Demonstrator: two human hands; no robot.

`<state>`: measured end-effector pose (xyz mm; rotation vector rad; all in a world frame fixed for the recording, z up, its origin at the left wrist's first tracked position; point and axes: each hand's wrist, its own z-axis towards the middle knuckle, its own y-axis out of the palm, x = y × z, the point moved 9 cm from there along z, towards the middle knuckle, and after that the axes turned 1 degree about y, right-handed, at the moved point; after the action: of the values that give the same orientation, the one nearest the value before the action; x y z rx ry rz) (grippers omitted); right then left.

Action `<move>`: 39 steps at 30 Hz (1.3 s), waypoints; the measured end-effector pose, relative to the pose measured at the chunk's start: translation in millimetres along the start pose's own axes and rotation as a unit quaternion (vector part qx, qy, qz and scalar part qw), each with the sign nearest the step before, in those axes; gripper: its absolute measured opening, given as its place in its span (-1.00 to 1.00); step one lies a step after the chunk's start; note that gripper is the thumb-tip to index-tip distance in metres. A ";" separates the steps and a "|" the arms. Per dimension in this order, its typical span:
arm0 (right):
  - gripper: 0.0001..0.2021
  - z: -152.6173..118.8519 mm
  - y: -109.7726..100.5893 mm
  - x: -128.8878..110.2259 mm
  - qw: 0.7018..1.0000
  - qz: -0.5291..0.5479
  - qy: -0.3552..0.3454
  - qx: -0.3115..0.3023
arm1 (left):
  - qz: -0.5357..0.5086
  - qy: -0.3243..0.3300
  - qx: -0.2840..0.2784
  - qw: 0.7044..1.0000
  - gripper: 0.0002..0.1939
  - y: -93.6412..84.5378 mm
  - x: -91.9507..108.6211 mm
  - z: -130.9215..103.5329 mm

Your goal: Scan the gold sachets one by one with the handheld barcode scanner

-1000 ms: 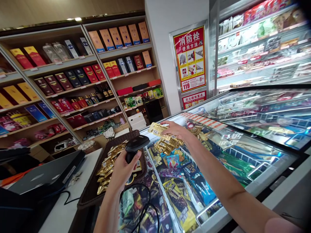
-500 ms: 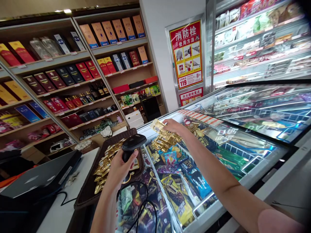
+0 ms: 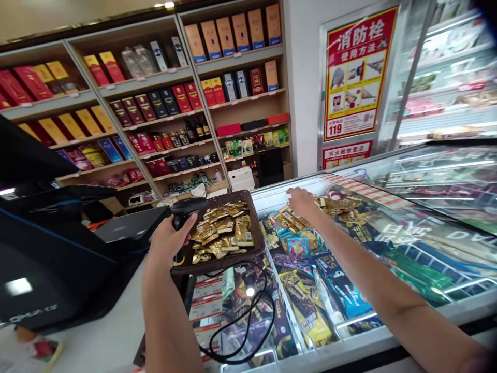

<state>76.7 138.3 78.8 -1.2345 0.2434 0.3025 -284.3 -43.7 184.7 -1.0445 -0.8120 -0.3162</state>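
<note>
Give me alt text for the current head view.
Left hand holds a black scanner by a brown basket of gold packets. Right hand is over a freezer, near more gold packets; its grip is unclear.

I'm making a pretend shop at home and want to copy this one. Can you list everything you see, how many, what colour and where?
Scanner: one, black, left of centre
Basket: one, brown, beside the scanner
Basket packets: many, gold, in the basket
Freezer: at least one, white-edged, centre to right
Freezer packets: many, mixed colours, in the freezer
Cable: black, looped at lower centre, count unclear
Machine: one, black, left
Shelves: several, brown, back wall
Tall boxes: six, orange and blue, top right shelf
Signs: two, red, wall
Left grip: one, bare, around the scanner
Right grip: one, bare, over gold freezer packets
</note>
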 end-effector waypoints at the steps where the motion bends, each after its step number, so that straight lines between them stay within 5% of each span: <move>1: -0.66 -4.1 5.9 -25.4 0.999 0.026 -0.035 -0.016 | -0.005 -0.005 0.003 1.000 -0.49 -3.8 -3.9 0.6; 6: -0.83 -33.5 42.7 -161.9 0.970 0.128 -0.167 -0.119 | -0.051 0.006 0.000 0.999 -0.49 -9.1 -12.2 1.7; 9: -0.77 -44.1 67.1 -221.6 0.961 0.118 -0.177 -0.176 | -0.095 0.013 -0.002 0.995 -0.50 -11.1 -13.6 0.5; 13: -0.60 -46.8 89.0 -270.1 0.958 0.140 -0.154 -0.195 | -0.087 0.018 0.008 0.996 -0.51 -18.6 -18.7 1.2; 17: -0.56 -44.4 99.7 -287.7 0.958 0.156 -0.146 -0.193 | -0.084 0.008 0.010 0.996 -0.50 -22.5 -26.2 3.4; 22: -0.55 -33.5 95.8 -258.5 0.954 0.178 -0.117 -0.212 | -0.092 0.010 0.020 0.996 -0.50 -22.8 -20.6 1.4; 26: -0.71 -33.9 77.3 -194.6 0.928 0.275 -0.059 -0.243 | -0.115 -0.005 0.005 0.993 -0.50 -15.1 -16.3 1.3; 33: -0.79 -51.7 4.1 -63.0 0.897 0.377 -0.033 -0.228 | -0.150 0.016 -0.026 0.988 -0.49 6.5 -13.6 12.8; 39: -0.71 -39.8 -25.9 -9.4 0.886 0.425 0.005 -0.183 | -0.109 0.043 -0.102 0.988 -0.44 41.3 12.7 4.1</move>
<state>76.4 91.9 92.5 -1.4442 0.7671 1.1455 -253.2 -18.2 168.5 -1.1259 -0.8299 -0.6380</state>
